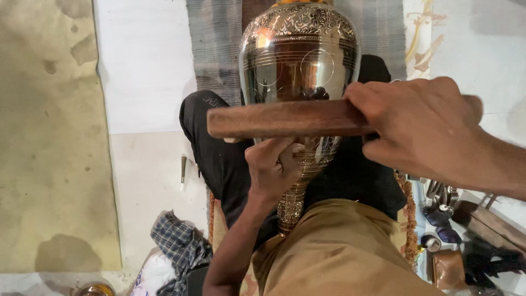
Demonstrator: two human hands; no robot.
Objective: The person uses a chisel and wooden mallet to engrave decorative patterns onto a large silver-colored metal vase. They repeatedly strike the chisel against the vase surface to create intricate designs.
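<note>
A large shiny engraved metal vase (298, 60) lies across my lap, its narrow neck pointing toward me and its wide body away. My right hand (422, 126) grips one end of a flat brown wooden stick (285, 119), held level across the vase's body. My left hand (274, 164) is closed against the lower, patterned part of the vase, just under the stick, with its fingers curled. Whether a small tool is pinched in those fingers is hidden.
A black cloth (219, 148) pads my lap under the vase. A small metal tool (183, 170) lies on the pale floor at the left. Checked fabric (178, 246) is bunched at the lower left. Several tools and a wooden block (487, 225) crowd the lower right.
</note>
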